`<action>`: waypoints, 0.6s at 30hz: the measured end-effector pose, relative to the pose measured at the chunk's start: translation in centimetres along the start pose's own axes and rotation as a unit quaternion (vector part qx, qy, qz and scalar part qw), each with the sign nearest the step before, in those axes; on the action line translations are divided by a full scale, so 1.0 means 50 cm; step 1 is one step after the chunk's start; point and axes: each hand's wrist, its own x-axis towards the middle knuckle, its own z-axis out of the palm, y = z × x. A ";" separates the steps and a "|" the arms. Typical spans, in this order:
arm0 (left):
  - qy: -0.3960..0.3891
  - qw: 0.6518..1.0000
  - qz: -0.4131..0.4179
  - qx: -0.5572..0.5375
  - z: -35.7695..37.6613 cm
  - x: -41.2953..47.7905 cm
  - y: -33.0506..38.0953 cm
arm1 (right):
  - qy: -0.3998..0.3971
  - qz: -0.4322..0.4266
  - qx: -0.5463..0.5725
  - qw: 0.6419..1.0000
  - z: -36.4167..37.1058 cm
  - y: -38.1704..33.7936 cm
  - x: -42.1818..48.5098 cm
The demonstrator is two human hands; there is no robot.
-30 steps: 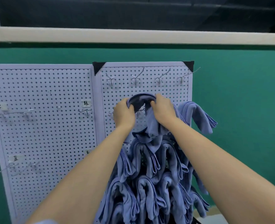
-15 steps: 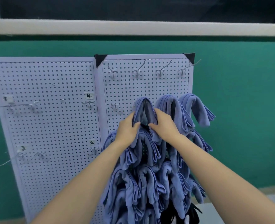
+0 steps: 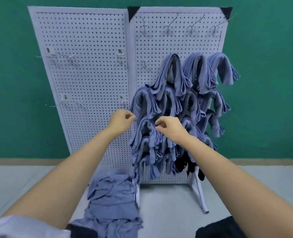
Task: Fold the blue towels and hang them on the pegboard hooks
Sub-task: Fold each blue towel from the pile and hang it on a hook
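Many folded blue towels (image 3: pixel 176 103) hang in rows on the hooks of the right pegboard panel (image 3: pixel 156 42). The newest folded towel (image 3: pixel 172 73) drapes over a hook in the top hung row. My left hand (image 3: pixel 121 121) and my right hand (image 3: pixel 170 127) hover in front of the lower towels, both with fingers curled and holding nothing. A heap of unfolded blue towels (image 3: pixel 113 200) lies on the floor below my left forearm.
The left pegboard panel (image 3: pixel 90 74) carries a few bare hooks and small labels. Bare hooks (image 3: pixel 190 26) line the top of the right panel. Something black (image 3: pixel 185 164) hangs low behind the towels. The panel's white foot (image 3: pixel 199 194) stands on grey floor before a green wall.
Both hands have let go of the towel on its hook and dropped down and back from the board. The view has tilted down, showing the floor and the towel heap.
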 end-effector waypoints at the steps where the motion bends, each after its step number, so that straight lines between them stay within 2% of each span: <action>1: -0.014 1.000 -0.018 -0.001 0.000 -0.021 -0.031 | -0.022 0.001 0.001 1.000 0.036 0.001 -0.014; 8: -0.083 0.988 -0.129 0.006 0.032 -0.097 -0.280 | -0.135 0.033 0.045 0.989 0.292 0.011 -0.036; 14: -0.097 0.972 -0.215 -0.001 0.100 -0.078 -0.503 | -0.199 0.066 0.060 0.976 0.494 0.032 0.041; 18: -0.138 0.958 -0.251 -0.018 0.182 -0.055 -0.626 | -0.231 0.108 0.062 0.965 0.629 0.064 0.103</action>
